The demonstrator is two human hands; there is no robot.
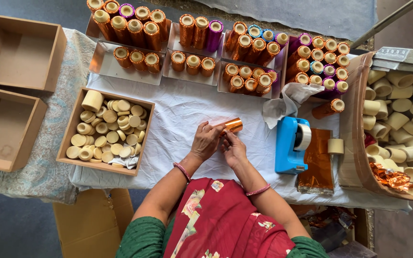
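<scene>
At the centre of the frame an orange foil-wrapped tube (233,125) is gripped by the left hand (206,141) and pinched by the right hand (233,149). Many wrapped tubes (244,71) are stacked in trays above; bare tubes (402,119) are still heaped at right.

Glossy orange foil-wrapped tube (233,125); matt white cloth (178,114) over table; smooth blue plastic tape dispenser (290,145); matt brown board box (17,50), upper left.
</scene>
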